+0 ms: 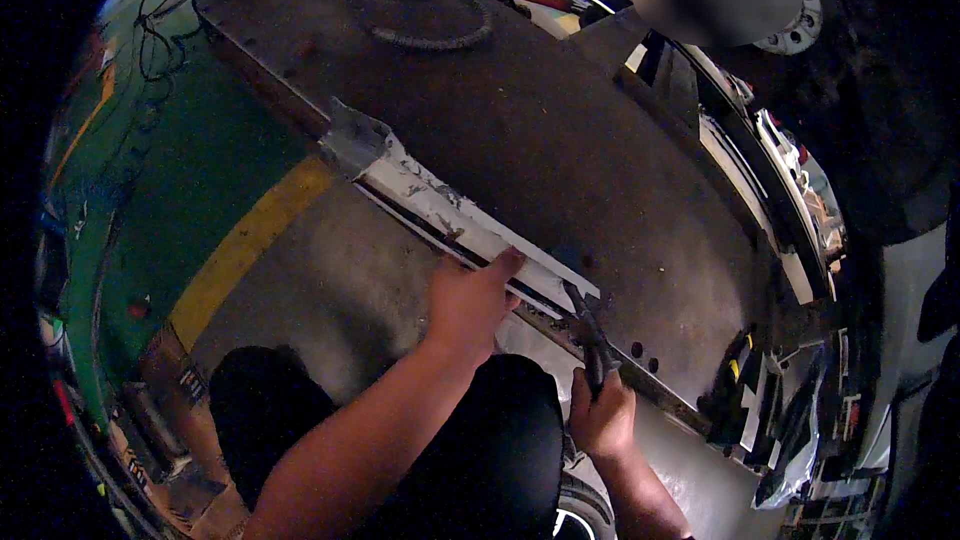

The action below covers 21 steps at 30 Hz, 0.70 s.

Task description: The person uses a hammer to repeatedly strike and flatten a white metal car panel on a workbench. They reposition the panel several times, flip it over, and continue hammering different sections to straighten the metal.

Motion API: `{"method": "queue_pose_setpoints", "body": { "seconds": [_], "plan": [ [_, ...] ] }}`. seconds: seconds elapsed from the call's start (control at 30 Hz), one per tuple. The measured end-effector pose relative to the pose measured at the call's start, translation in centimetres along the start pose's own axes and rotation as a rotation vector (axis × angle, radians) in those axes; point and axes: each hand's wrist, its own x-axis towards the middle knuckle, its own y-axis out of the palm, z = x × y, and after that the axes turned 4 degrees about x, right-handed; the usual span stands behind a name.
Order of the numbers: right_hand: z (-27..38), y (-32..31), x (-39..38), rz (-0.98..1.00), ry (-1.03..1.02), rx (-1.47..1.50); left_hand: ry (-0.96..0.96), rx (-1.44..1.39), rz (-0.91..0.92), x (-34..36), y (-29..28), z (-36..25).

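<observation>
A long white strip-like part (450,202) with torn, ragged patches along its face lies slantwise along the near edge of the brown metal tabletop. Crumpled grey sheeting (355,140) covers its far left end. My left hand (472,302) is closed on the strip's near edge, thumb on top and fingers underneath. In my right hand (605,415) is a dark, slim hand tool (595,340), gripped by its lower end. Its tip rests at the strip's right end; its exact kind is too dark to make out.
A ribbed hose (440,40) curls at the tabletop's back. Long pale strips (755,195) lie along its right side. A round metal flange with holes (795,25) stands at the upper right. Below left, a yellow line (250,240) borders green floor (190,150). A wheel (580,515) shows underneath.
</observation>
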Motion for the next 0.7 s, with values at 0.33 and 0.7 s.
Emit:
{"method": "queue_pose_setpoints", "body": {
  "seconds": [0.33, 0.7],
  "plan": [
    [-0.7, 0.4, 0.2, -0.008, 0.009, 0.065, 0.003, 0.05, 0.03, -0.2, -0.3, -0.3],
    [-4.2, -3.1, -3.0, -0.297, -0.011, 0.27, 0.002, -0.002, 0.091, 0.4, -0.6, 0.9]
  ]
}}
